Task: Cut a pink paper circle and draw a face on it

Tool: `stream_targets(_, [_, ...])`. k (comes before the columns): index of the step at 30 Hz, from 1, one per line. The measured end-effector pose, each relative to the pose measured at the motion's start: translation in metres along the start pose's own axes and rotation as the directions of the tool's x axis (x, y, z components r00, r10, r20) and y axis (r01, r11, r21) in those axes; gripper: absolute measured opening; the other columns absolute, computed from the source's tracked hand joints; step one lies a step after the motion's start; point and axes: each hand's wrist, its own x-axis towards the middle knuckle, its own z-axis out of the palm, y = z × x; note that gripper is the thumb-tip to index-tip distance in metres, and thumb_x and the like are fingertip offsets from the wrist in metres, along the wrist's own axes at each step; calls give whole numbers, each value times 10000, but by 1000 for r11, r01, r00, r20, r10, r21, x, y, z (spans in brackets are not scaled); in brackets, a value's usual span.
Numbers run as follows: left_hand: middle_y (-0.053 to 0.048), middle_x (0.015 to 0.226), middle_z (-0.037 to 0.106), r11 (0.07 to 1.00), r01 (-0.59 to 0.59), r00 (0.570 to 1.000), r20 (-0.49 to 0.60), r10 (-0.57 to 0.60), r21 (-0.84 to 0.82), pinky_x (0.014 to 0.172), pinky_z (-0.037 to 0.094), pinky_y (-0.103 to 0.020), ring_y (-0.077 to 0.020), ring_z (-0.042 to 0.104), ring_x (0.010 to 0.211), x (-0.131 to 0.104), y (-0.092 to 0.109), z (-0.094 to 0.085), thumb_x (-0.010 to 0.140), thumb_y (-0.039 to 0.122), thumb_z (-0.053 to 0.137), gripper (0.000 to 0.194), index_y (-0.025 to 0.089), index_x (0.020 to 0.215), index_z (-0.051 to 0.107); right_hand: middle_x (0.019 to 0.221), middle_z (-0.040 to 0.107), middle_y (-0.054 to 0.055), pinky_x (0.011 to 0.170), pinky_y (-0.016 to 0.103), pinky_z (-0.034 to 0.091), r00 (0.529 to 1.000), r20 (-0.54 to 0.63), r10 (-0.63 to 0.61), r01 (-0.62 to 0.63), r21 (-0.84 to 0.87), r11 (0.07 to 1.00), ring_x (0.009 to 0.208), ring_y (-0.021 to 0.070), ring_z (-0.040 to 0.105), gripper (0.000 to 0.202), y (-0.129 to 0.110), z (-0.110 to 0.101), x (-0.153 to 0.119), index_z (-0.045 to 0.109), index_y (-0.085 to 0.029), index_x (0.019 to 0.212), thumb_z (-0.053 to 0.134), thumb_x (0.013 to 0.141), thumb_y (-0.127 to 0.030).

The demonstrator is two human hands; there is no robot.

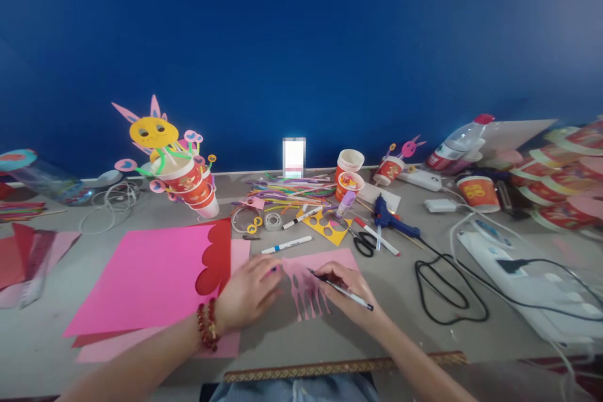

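Note:
My right hand (pixel 348 286) grips a black-and-clear pen (pixel 346 294), its tip over a pink paper (pixel 330 259) with long strips cut along its lower edge. At the left edge of that paper, my left hand (pixel 252 292) rests with fingers loosely spread and slightly blurred; a beaded red bracelet circles its wrist. Left of it lies a stack of large sheets, a bright pink sheet (pixel 141 270) over a red sheet (pixel 221 251) with scalloped cuts. Beyond my hands are a blue-and-white marker (pixel 286 245), black scissors (pixel 363 243) and yellow paper (pixel 330 230) with round holes.
A decorated cup figure (pixel 181 176) with a yellow rabbit face stands at back left. Colourful sticks (pixel 292 191), paper cups (pixel 349 166) and a blue glue gun (pixel 391 218) lie further back. To the right are a looped black cord (pixel 452 320) and a white power strip (pixel 504 282).

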Motion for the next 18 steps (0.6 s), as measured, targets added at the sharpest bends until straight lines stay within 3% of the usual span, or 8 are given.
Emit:
stream_targets(4, [-78, 1311, 555, 993, -102, 992, 67, 106, -51, 1067, 367, -405, -252, 476, 1223, 6, 28, 16, 914, 287, 571, 346, 186, 1243, 542, 1011, 699, 58, 810, 307, 490, 992, 27, -122, 124, -159, 979, 912, 207, 647, 245, -4, 5, -2, 641, -231, 1133, 481, 957, -292])
stream_targets(7, [-82, 1290, 571, 993, -114, 988, 106, 114, -12, 1071, 357, -394, -250, 472, 1231, 10, 31, 21, 909, 317, 596, 360, 157, 1227, 547, 964, 692, 78, 751, 318, 495, 975, 91, -203, 221, -292, 931, 858, 219, 646, 284, -3, 6, -10, 659, -239, 1156, 457, 963, -287])
stream_targets(9, [-84, 1279, 576, 992, -123, 980, 157, 119, 17, 1077, 345, -396, -248, 472, 1232, 12, 30, 20, 905, 342, 609, 395, 144, 1238, 535, 806, 685, 49, 682, 295, 491, 963, 93, -253, 268, -247, 931, 722, 191, 634, 291, 0, 2, -17, 680, -240, 1122, 434, 974, -290])
stream_targets(12, [-79, 1271, 578, 991, -126, 975, 189, 116, 45, 1095, 315, -408, -250, 462, 1243, 12, 30, 18, 903, 375, 613, 432, 147, 1258, 520, 587, 625, -12, 667, 274, 488, 964, -14, -265, 263, -94, 960, 599, 164, 602, 345, 2, -4, -25, 666, -249, 1128, 343, 1013, -292])
stream_targets(16, [-78, 1275, 573, 991, -122, 982, 151, 113, 48, 1107, 292, -409, -252, 449, 1250, 10, 33, 18, 921, 355, 586, 403, 153, 1263, 523, 922, 713, 60, 770, 300, 497, 965, -8, -264, 258, -185, 948, 853, 206, 656, 290, 4, -3, -28, 694, -248, 1100, 446, 978, -339])
stream_targets(18, [-70, 1288, 567, 991, -128, 984, 129, 122, 33, 1111, 291, -403, -242, 448, 1249, 10, 33, 19, 926, 333, 579, 379, 167, 1263, 526, 852, 714, 49, 760, 306, 493, 959, 38, -282, 285, -179, 942, 816, 204, 654, 288, 5, -1, -28, 710, -252, 1059, 450, 977, -345])
